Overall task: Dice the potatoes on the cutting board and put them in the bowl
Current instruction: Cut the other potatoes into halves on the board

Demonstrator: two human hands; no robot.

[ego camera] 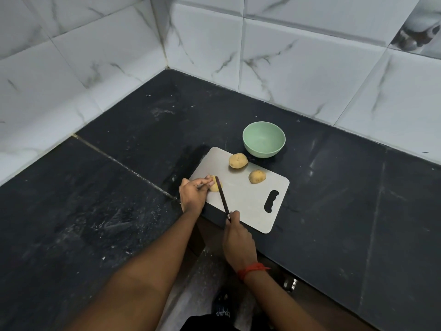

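Cutting step under way, first cuts by the look of it. The left hand [193, 192] grips the first potato [216, 186] at the left end of the cutting board [248, 204], fingertips on top of it. The right hand [236, 242] is closed round the handle of the knife [222, 195], blade lying across that potato just beside the left fingertips. The board sits at the counter's [107, 187] near edge, its near side seeming to hang slightly over. To do it well: tuck the left fingertips back from the blade, get a flat cut face down so the potato can't roll, keep the tip on the board, slice, then cross-cut. It would be safer to slide the board further from the edge, since downward pressure could tip it. Count: three potatoes, all on the board. The second potato [238, 160] and third potato [257, 176] are whole, toward the board's far side, apart from each other. One green bowl [263, 139] stands just beyond the board toward the counter's back edge, no pieces visible in it. One knife, one board.
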